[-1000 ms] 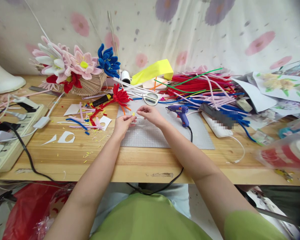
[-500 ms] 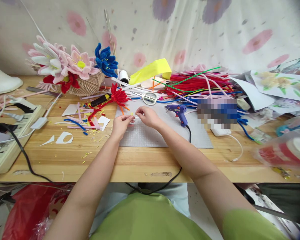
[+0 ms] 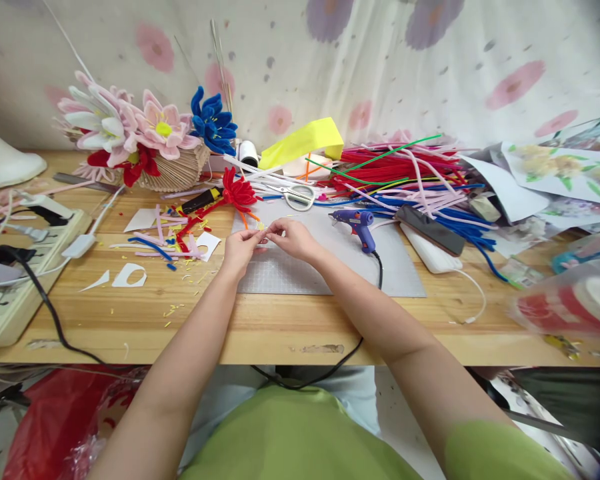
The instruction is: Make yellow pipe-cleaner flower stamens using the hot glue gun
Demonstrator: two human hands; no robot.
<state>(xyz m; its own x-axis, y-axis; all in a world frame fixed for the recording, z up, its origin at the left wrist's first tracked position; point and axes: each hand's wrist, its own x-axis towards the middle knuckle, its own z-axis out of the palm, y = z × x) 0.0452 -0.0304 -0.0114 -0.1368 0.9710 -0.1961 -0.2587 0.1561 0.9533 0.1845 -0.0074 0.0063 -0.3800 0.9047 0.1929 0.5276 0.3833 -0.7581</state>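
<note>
Yel. sm. piece btwn curled hands

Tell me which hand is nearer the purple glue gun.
Right. The right hand is just left of the glue gun; the left hand is farther left.

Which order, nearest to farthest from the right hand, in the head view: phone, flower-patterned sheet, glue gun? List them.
1. Glue gun, just right of the right hand.
2. Phone, farther right.
3. Flower-patterned sheet, far right.
</note>
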